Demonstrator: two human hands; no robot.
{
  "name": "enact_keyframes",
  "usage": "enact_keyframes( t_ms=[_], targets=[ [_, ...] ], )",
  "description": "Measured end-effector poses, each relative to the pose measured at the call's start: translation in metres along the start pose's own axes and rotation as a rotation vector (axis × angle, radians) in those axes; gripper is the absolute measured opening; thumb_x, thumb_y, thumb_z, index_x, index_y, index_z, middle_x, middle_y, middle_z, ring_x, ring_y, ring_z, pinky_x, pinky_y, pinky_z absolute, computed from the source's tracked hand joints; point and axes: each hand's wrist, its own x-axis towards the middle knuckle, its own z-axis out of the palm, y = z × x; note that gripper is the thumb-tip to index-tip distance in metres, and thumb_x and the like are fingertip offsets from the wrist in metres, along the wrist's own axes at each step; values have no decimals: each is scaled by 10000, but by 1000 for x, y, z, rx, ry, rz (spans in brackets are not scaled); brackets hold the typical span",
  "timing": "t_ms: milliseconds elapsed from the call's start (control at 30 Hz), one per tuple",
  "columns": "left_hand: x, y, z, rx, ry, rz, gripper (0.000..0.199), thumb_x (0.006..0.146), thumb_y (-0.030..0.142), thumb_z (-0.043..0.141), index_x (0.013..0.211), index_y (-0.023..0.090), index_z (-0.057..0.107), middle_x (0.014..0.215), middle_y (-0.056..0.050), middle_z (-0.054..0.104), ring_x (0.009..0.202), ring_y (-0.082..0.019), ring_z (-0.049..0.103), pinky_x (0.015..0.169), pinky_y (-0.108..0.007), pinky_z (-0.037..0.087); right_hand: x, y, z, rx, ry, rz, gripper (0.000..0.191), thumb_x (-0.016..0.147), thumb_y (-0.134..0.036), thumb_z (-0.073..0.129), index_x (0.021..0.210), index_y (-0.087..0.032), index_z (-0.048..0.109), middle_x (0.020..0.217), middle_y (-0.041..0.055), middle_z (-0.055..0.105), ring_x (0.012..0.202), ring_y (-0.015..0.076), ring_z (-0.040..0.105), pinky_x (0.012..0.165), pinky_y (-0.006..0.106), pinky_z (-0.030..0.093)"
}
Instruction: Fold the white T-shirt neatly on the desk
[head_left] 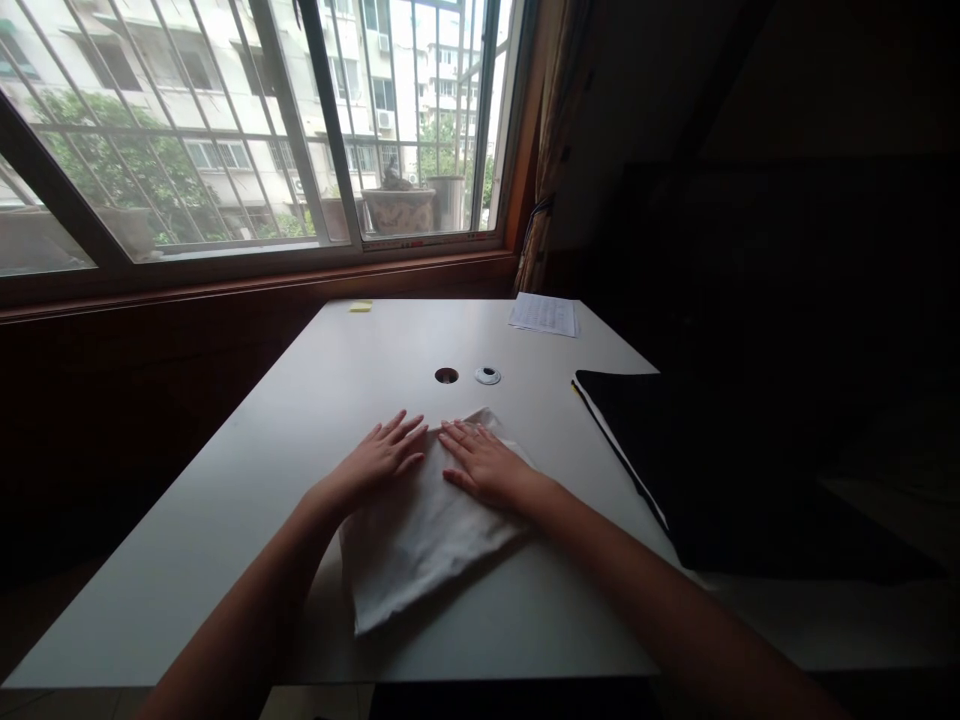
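White cloth (427,535) lay on the table (232,500) under my right hand (480,465), flat and open, gripping nothing; my left hand (384,455), fingers spread, rested at the cloth's upper left edge, likewise gripping nothing.

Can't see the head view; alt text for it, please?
The right hand lies palm-down on a white cloth on a white desk, with the left hand at the cloth's left edge. A black fabric item lies to the right; farther back are a round hole, a round cover, papers and a yellow note, with a barred window beyond.
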Motion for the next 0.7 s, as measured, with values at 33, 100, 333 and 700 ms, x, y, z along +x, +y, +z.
enact_keyframes(
  t_ms=[33,100,333,700],
  targets=[
    [2,4,7,27,-39,-33,560,1071,478,375,1581,250,327,1621,-109,356,1530,-337,206,1198,-591,253,-1,1,1,3,-3,-3,691,1047,-594,305,1613,-200,263,1681,75,162,1553,270,130,1263,496,131],
    [3,7,17,72,-72,-93,602,1074,507,334,1608,243,249,1645,-109,299,1543,-341,152,1206,-605,204,-3,5,1,8,-9,3,699,1049,-597,284,1621,-199,234,1683,73,149,1555,259,123,1265,484,125],
    [3,3,19,87,-93,-165,608,1071,523,286,1606,234,259,1652,-107,268,1546,-332,142,1208,-603,175,-25,50,-4,-27,-12,248,696,1052,-589,195,1626,-196,213,1685,70,159,1556,250,118,1256,508,122],
    [-1,-5,12,9,94,-143,515,1054,453,409,1478,172,486,1482,-166,519,1367,-328,462,1114,-511,412,-102,45,-21,19,167,543,596,951,-454,528,1458,-143,488,1349,184,569,1233,332,526,1057,475,435]
  ],
)
